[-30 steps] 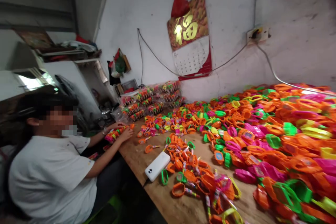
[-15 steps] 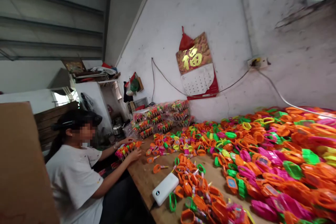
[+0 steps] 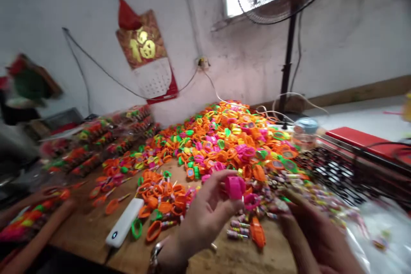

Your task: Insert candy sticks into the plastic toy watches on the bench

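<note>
Pinched between the thumb and fingers of my left hand [image 3: 204, 218] is a pink plastic toy watch [image 3: 235, 187], raised over the table. My right hand [image 3: 316, 235], smeared by motion, is to the right with its thumb and finger drawn together. A small pale thing shows at those fingertips, too blurred to name. Below and between my hands, several small candy-filled tubes [image 3: 238, 230] lie beside an orange toy watch [image 3: 257, 233] on the wooden table [image 3: 205, 263].
A large heap of coloured toy watches [image 3: 221, 137] covers the table's back. To the left are a white power bank [image 3: 124, 222], bagged bundles [image 3: 96, 137] and a co-worker's hands [image 3: 64, 212]. A lidded jar [image 3: 305, 132], black rack [image 3: 337, 175] and clear plastic bag [image 3: 382, 231] stand right.
The view has swung right, bringing in the fan, jar and rack. Both my hands now show, the left one with a pink toy watch. Only the co-worker's arms remain in sight.
</note>
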Demonstrator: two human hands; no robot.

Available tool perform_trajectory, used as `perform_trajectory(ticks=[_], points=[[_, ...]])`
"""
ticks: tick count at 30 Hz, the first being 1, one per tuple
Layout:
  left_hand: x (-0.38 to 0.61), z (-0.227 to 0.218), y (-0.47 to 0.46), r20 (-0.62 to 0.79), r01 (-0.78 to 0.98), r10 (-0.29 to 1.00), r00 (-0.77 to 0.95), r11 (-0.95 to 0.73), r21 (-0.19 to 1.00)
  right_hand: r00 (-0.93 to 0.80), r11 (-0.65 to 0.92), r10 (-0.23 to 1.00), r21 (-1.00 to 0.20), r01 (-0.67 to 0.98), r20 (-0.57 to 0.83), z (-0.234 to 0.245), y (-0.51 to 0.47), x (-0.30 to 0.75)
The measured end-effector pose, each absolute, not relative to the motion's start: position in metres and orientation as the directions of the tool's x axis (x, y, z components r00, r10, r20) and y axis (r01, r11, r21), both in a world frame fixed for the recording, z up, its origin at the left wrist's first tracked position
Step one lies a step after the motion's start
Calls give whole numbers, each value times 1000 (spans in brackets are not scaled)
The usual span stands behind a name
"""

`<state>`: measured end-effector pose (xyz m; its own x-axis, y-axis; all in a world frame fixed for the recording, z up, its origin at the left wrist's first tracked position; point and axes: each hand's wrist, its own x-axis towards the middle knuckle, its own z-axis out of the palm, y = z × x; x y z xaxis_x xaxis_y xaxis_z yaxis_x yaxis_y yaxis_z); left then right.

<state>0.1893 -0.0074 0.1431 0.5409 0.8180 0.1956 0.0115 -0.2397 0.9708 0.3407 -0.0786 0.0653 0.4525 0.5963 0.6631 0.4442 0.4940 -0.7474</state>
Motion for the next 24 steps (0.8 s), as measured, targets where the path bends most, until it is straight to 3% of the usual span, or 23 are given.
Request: perform_trajectory(ticks=[2,5,9,13,16,20,24], points=[[184,148,-6,240,24,811,534,-298,954,400,493,597,-711,502,696,84,-78,338],[174,151,-12,272,174,815,511,-408,896,317,555,547,-619,556,775,109,-73,329],[168,156,-20,400,359,749,528,-623,694,275,562,494,-544,622,825,118,-76,324],[171,167,-23,496,375,603,625,-789,487,265,499,455,-489,715,850,117,-81,325],[172,171,-25,521,380,544,658,-837,394,242,457,390,-415,787,888,119,-82,322],[167,166,-27,488,419,569,662,-820,389,140,392,384,-298,870,913,121,-85,318],[161,160,-25,364,459,689,627,-704,542,36,305,453,-193,933,891,113,-88,314]])
